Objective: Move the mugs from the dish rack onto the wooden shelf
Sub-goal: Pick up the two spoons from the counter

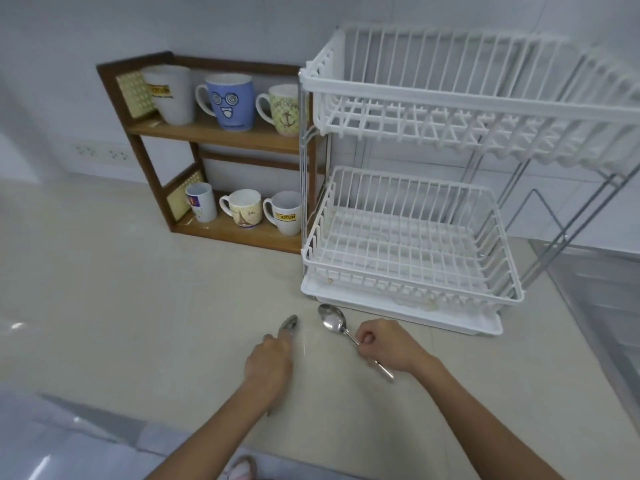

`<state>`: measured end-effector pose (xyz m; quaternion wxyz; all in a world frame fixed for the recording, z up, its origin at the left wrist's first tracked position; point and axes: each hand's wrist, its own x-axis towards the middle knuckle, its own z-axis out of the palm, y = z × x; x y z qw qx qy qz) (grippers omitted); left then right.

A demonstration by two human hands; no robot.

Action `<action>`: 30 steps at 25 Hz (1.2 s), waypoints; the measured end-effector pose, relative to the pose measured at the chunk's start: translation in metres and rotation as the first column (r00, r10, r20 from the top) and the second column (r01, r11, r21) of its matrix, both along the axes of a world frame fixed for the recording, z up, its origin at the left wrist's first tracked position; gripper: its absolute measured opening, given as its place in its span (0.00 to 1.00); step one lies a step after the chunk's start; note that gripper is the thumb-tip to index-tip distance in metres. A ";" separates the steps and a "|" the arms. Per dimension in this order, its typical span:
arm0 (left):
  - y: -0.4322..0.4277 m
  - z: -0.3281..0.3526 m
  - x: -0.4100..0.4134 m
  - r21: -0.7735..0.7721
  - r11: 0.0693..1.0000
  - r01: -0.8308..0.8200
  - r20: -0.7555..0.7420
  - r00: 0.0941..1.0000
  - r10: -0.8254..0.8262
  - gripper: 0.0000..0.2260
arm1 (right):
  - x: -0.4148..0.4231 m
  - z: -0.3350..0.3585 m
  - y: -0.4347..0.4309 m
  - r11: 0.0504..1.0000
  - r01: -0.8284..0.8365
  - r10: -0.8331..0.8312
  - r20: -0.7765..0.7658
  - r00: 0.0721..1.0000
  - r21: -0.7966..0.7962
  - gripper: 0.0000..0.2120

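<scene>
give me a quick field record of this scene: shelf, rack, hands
top shelf: white Jotun mug, blue face mug, anchor mug
bottom shelf: tall white mug, Eiffel mug, small Jotun mug
dish rack: both tiers hold no mugs
left hand: on a metal utensil
right hand: closed on a spoon
task state: mugs all on the wooden shelf

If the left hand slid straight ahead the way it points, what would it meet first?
Probably bare counter at first; the left hand, holding a utensil, aims roughly toward the wooden shelf and dish rack corner. Depth is unclear.
</scene>
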<state>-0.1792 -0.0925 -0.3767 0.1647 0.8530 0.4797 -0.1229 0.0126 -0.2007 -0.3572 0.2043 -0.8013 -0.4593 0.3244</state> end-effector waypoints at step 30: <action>0.121 0.035 0.207 -0.411 0.898 -0.159 0.578 0.716 0.392 0.05 | 0.132 0.016 0.125 0.854 0.492 -0.429 -0.308 0.849 0.167 0.03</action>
